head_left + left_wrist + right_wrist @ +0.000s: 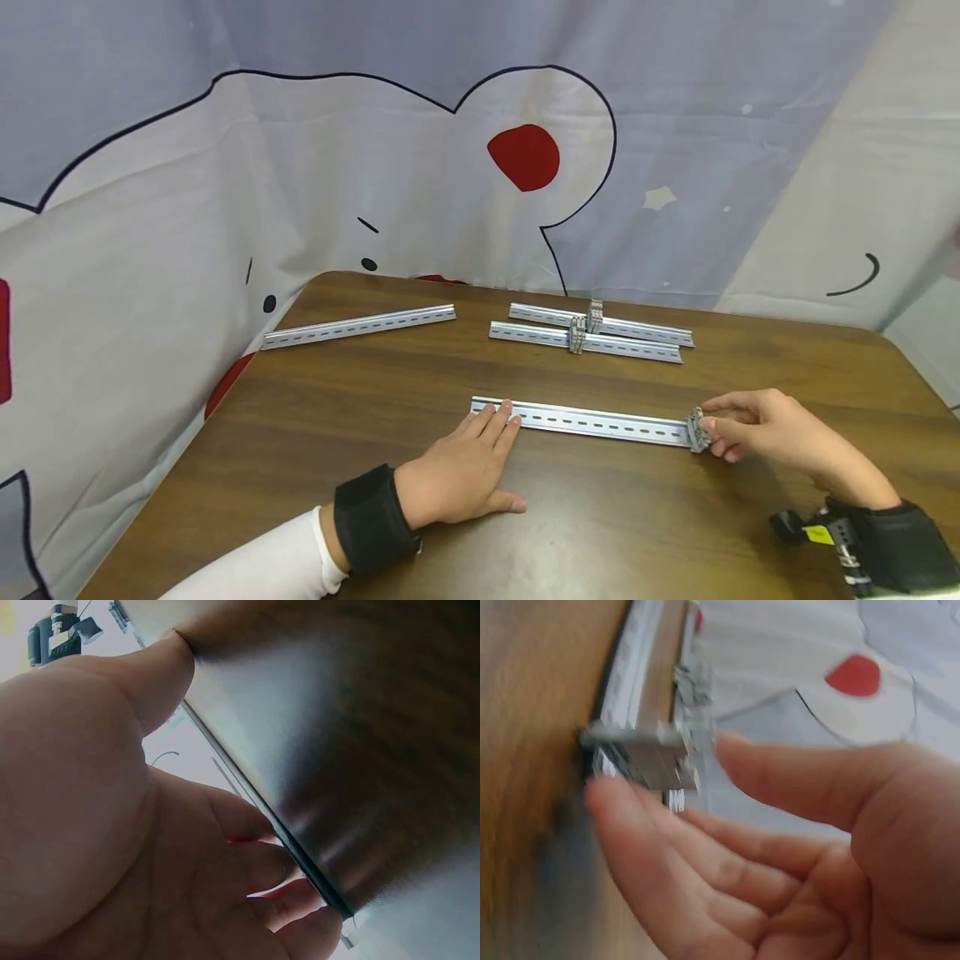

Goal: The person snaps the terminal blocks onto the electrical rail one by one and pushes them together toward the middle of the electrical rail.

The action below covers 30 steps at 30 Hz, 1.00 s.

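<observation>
A slotted metal DIN rail lies across the middle of the wooden table. My left hand is spread flat, its straight fingertips resting on the rail's left end and its thumb out on the table. At the rail's right end sits a small grey terminal block, also seen in the right wrist view as a blurred block. My right hand holds this block between thumb and curled fingers; the exact contact is blurred. In the left wrist view my palm hides most of the rail.
Behind, two more rails lie nearly parallel, each bearing terminal blocks: the farther rail and the nearer rail. A bare rail lies at the back left. A patterned curtain hangs behind the table.
</observation>
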Available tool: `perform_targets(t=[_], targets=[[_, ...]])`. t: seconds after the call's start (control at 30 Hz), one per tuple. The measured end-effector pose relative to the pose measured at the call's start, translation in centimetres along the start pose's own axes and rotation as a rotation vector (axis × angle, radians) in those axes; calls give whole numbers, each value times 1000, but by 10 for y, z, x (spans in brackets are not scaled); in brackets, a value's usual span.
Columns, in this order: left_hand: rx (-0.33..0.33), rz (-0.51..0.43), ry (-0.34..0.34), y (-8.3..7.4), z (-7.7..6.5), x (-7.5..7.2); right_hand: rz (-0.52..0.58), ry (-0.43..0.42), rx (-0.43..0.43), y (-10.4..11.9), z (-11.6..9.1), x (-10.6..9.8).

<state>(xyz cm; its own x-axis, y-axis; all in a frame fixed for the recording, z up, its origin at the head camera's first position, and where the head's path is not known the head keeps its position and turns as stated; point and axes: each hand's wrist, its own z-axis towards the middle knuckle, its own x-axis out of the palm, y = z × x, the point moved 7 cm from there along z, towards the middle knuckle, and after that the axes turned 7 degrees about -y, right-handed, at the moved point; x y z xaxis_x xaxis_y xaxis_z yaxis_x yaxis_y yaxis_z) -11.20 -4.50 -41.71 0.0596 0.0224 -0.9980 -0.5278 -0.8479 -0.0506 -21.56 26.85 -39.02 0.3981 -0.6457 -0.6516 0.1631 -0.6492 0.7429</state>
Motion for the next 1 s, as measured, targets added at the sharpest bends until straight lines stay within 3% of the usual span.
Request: perform_targets(t=[0.1,0.3,0.57,0.8,1.0], targets=[[-5,-5,5,0,0,0,157,111,3,-9,-2,-1],[0,18,1,-1,0,-1,306,160,-27,-16,1,2],[2,34,4,-1,0,-2,381,108,8,-13,5,15],[1,37,12,-1,1,0,472,55,76,-5,11,39],[-9,20,26,0,1,1,505,34,48,12,21,59]])
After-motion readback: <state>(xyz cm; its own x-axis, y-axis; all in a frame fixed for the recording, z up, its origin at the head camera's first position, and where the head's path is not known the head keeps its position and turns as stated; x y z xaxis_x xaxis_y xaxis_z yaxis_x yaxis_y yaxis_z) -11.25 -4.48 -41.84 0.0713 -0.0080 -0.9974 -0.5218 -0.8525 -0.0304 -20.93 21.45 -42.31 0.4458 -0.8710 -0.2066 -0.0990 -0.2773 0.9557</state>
